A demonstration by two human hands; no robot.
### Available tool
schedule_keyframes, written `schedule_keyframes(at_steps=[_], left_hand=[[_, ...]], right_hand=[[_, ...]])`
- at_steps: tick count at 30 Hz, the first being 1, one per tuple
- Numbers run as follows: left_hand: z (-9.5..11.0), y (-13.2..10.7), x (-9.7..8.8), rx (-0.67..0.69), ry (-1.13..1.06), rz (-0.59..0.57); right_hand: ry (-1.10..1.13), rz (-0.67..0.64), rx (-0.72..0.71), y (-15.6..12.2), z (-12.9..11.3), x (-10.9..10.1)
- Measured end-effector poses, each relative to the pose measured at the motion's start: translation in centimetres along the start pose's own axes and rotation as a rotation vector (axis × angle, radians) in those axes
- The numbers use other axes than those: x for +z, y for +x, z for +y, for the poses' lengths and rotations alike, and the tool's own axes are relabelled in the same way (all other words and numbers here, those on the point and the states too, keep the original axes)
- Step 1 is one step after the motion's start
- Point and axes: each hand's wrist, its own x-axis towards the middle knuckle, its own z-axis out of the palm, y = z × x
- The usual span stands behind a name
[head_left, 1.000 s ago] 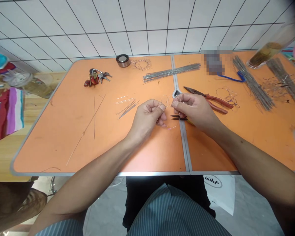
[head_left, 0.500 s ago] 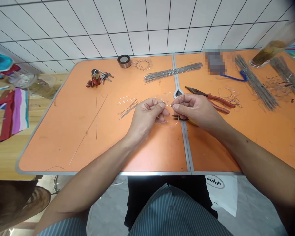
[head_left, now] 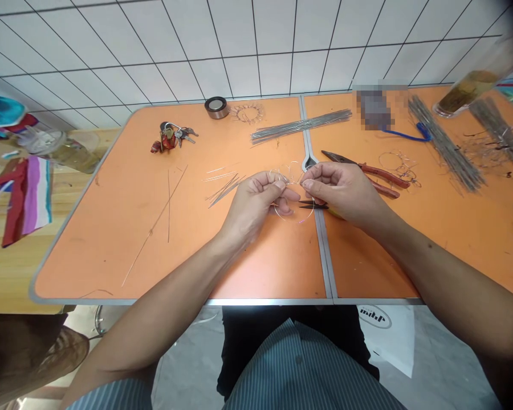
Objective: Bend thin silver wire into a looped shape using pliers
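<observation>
Between my hands is a thin wire ring (head_left: pixel 313 212), bent into loops along its upper part, with a small pinkish bit low on it. My left hand (head_left: pixel 260 199) pinches the ring's left side between thumb and forefinger. Opposite it, my right hand (head_left: pixel 340 185) has thumb and forefinger closed on the wire at the right. The fingertips hide parts of the ring. Under my right hand lie dark-tipped pliers (head_left: pixel 312 205), partly covered. Beyond that hand rest red-handled long-nose pliers (head_left: pixel 382 175). Several short wires (head_left: pixel 226 189) lie left of my left hand.
Straight wire bundles lie at the back (head_left: pixel 301 126) and right (head_left: pixel 447 142) of the orange table (head_left: pixel 111 228). A tape roll (head_left: pixel 216 107), a looped wire ring (head_left: pixel 247 113) and keys (head_left: pixel 179 134) sit toward the back left. A cup of brownish liquid (head_left: pixel 465 94) stands back right.
The ring has shifted and turned slightly, and its loops show more clearly above my fingers. My fingertips have moved a little farther apart.
</observation>
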Motion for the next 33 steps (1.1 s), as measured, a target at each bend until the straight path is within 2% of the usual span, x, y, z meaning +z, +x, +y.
schedule_keyframes(at_steps=[21,33], left_hand=[[0.07,-0.06,-0.22,0.000,0.036,-0.076],[0.12,-0.18,-0.23,-0.014,0.078,-0.050]], right_hand=[[-0.006,0.005,-0.007,-0.01,0.16,-0.07],[0.000,0.002,0.032,-0.23,-0.43,0.31]])
